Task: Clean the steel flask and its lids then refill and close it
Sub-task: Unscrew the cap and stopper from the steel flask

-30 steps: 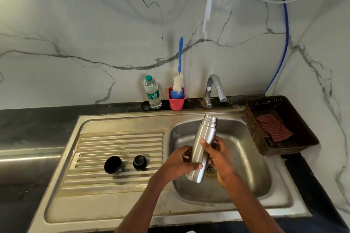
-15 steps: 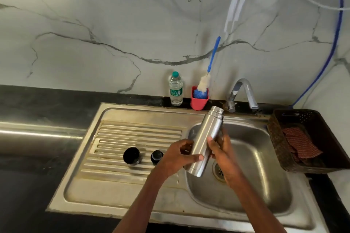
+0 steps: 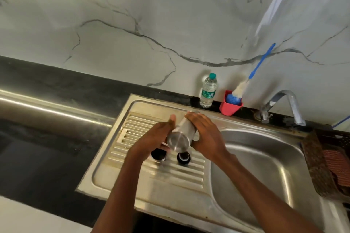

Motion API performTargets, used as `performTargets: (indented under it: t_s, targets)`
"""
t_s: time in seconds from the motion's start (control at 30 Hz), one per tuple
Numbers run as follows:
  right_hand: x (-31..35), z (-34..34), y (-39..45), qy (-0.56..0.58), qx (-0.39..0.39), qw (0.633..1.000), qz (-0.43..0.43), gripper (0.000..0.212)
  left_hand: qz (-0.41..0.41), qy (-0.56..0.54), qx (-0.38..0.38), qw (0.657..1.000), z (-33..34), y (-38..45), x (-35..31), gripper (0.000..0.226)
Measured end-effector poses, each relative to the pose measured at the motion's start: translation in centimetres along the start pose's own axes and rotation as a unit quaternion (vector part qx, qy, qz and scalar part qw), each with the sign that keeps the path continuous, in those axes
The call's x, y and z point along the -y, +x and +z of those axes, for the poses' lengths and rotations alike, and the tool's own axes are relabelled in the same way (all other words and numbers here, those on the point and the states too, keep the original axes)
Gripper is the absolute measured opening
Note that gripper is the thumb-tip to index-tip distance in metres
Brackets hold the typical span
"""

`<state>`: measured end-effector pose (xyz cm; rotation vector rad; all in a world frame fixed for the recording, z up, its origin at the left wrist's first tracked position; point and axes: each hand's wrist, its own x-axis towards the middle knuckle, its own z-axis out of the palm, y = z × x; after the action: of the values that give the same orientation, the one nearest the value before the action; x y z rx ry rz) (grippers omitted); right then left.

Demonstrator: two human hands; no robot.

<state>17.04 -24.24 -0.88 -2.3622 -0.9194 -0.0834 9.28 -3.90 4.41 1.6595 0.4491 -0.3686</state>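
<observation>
A white marble-patterned wall with grey veins (image 3: 117, 24) is seen behind a black stone countertop (image 3: 56, 85). A stainless steel sink unit with a ribbed drainboard (image 3: 144, 181) is set into the countertop.

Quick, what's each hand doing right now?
Left hand: holding the steel flask, fingers curled round its side.
Right hand: holding the same flask from the other side.

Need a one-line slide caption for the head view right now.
Both hands, left hand and right hand, hold the steel flask over the drainboard, two black lids lying beneath it.
</observation>
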Motion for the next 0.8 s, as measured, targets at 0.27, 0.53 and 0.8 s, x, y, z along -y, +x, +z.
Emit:
performTargets:
  t_s: [0.27, 0.53, 0.8]
  targets:
    - [5.4, 4.1, 5.5, 0.167, -0.046, 0.951, 0.256, 0.055, 0.032, 0.195, -0.169, 0.966, -8.5, 5.7, 8.0, 0.052]
    - [5.7, 7.3, 6.6, 0.201, -0.026, 0.934, 0.294, 0.061, 0.053, 0.393, -0.148, 0.906, -9.4, 9.0, 13.2, 0.049]
    - [6.8, 8.0, 6.5, 0.182, -0.018, 0.939, 0.293, 0.066, 0.075, 0.415, -0.189, 0.887, -7.3, 7.9, 13.8, 0.037]
